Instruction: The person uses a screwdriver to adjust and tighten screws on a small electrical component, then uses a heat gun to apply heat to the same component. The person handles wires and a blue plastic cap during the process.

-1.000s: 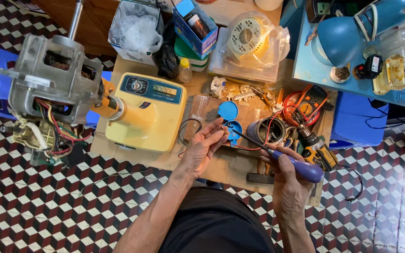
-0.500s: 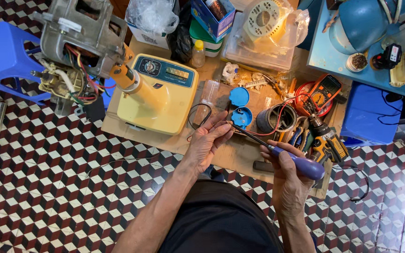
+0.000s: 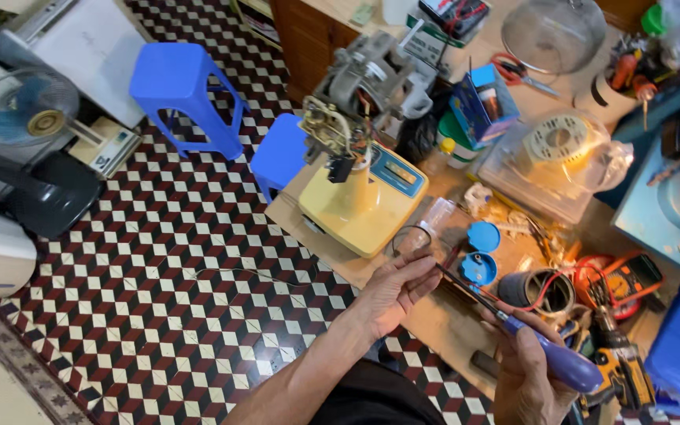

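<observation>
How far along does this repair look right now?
Partway, it seems. The yellow appliance base sits opened up beside a bare motor, and two blue caps lie loose. In hand: the right hand aims a blue-handled screwdriver at a small part pinched by the left hand. Reassembly looks left.

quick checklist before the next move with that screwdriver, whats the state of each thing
1. Right hand gripping the blue-handled screwdriver: ok.
2. Screwdriver tip reaching the left hand: ok.
3. Small part pinched in the left fingers: cannot tell, too small.
4. Blue caps within reach on the bench: ok.
5. Bench area around the hands free of clutter: not ok, cables and the yellow drill crowd it.
</observation>
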### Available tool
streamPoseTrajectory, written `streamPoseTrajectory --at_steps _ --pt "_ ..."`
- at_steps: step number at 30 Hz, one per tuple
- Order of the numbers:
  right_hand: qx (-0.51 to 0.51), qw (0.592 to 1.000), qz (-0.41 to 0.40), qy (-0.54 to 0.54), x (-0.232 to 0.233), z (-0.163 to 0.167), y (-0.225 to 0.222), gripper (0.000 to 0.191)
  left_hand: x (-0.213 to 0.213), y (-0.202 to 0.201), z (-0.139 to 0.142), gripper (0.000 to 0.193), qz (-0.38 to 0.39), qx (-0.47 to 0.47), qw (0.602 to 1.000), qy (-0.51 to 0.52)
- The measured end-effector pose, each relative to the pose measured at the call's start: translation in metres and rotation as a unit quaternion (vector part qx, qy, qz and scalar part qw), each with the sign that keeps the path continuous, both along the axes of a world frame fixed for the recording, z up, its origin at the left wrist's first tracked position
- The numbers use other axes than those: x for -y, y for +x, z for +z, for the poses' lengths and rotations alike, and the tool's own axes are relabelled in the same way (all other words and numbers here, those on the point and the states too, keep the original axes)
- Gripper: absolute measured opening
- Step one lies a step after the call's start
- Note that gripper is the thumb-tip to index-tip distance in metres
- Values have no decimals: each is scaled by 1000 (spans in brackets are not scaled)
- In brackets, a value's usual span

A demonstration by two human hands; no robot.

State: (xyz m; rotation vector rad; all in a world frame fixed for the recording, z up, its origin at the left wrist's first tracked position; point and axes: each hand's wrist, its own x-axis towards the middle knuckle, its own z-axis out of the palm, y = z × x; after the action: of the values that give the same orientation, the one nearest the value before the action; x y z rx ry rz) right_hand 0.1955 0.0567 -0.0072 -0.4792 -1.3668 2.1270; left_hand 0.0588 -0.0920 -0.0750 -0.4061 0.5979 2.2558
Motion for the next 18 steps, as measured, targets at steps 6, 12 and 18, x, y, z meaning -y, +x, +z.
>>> streamPoseTrajectory --at_steps 6,12,18 --pt "107 988 25 108 52 23 -8 23 75 9 38 22 70 -41 997 7" --pt "40 969 41 239 105 46 -16 25 123 1 76 23 107 -40 990 86" --pt "-59 973 6 224 163 70 -55 20 161 -30 116 29 37 -37 993 103"
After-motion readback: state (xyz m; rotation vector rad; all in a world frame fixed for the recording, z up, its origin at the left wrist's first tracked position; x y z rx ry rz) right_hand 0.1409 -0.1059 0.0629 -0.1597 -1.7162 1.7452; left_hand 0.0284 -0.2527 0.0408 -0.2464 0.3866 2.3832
